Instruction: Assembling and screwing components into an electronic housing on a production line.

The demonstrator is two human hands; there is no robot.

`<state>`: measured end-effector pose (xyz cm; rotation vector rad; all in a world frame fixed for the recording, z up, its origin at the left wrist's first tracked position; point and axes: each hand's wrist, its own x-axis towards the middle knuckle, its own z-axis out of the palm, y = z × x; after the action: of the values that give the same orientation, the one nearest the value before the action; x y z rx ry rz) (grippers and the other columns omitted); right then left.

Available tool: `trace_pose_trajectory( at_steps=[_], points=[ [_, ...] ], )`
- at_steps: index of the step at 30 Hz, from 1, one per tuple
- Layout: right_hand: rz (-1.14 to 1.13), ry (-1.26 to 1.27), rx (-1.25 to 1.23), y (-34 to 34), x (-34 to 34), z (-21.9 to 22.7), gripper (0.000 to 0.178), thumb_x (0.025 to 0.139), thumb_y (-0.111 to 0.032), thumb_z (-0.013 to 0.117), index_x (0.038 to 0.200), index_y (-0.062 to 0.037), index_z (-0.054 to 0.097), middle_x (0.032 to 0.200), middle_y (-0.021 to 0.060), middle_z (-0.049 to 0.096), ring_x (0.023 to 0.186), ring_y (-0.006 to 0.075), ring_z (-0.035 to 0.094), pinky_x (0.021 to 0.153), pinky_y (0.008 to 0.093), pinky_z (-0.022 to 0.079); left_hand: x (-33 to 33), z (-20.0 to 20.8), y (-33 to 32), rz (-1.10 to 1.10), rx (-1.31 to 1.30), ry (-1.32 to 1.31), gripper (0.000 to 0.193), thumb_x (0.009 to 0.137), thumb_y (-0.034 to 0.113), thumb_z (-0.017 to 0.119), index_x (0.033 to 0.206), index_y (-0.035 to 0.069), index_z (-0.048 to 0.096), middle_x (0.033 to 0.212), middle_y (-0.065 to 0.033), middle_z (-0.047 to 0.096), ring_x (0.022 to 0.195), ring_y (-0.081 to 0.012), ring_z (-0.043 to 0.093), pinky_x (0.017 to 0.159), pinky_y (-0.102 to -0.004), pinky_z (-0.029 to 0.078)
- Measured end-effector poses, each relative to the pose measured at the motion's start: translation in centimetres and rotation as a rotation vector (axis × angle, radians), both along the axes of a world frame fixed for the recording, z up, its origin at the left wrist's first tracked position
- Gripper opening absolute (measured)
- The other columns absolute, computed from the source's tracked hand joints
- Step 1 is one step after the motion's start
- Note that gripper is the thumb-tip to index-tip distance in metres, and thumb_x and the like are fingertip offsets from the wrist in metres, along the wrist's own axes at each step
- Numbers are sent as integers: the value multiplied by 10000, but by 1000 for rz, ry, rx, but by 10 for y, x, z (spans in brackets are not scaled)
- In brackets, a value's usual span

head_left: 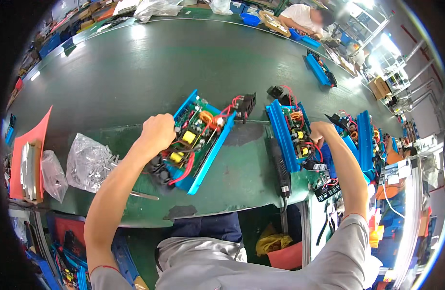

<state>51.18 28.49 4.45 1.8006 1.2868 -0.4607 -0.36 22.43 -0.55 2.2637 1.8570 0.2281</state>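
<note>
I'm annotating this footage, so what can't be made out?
All in the head view:
Left hand: fingertips hidden behind its knuckles.
Right hand: whether it pinches anything, hidden by the hand itself.
Blue housings farther right: partly covered by the right forearm.
Silvery pieces in the clear bag: too small for exact shapes.

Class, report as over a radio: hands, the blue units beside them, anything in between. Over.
Left hand at left blue unit, left edge. Right hand at middle blue unit. Both open-topped, red wires exposed. Black tool lies along middle unit's left side.
</note>
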Motion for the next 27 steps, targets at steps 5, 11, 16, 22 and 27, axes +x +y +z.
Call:
trace_pose_trajectory(
  at_steps=[5, 11, 16, 22, 27],
  points=[
    [479, 56, 615, -35, 27, -3, 262, 817, -99, 685, 1038, 43, 664, 997, 254, 713, 945, 418, 696, 820, 506, 557, 12, -5, -7, -58, -20, -76, 289, 869, 225, 633, 781, -43, 694, 798, -280, 676, 800, -464, 678, 752, -529, 547],
    [413, 712, 1053, -149, -129, 8, 182, 934, -126, 641, 1098, -55, 675, 862, 166, 711, 767, 255, 721, 686, 364, 545, 3, -3, -90, 28, -362, -414, 456, 979, 329, 558, 721, -22, 691, 618, -145, 687, 671, -298, 723, 703, -417, 571],
    [572, 1049, 1157, -271, -206, -15, 293, 760, -106, 833, 1002, -34, 684, 790, 109, 672, 654, 248, 646, 623, 336, 541, -19, 14, -95, -320, 204, -252, 434, 760, 98, 804, 1133, 92, 581, 1285, -99, 554, 1141, -278, 609, 919, -431, 532],
    [912, 978, 920, -266, -238, -38, 603, 640, -35, 758, 1222, -50, 599, 1167, 116, 639, 1040, 311, 635, 877, 428, 496, -31, 1, -44, -677, 263, -259, 401, 667, 334, 848, 902, 72, 658, 1012, -68, 628, 1046, -279, 586, 986, -420, 456],
    [861, 1101, 642, -227, -192, 24, 513, 573, 57, 674, 1068, -74, 669, 1042, 91, 677, 1025, 302, 640, 890, 436, 483, -18, -11, -72, -663, 429, -304, 428, 602, 427, 872, 770, 108, 642, 826, -44, 613, 921, -265, 604, 985, -431, 446]
  ],
)
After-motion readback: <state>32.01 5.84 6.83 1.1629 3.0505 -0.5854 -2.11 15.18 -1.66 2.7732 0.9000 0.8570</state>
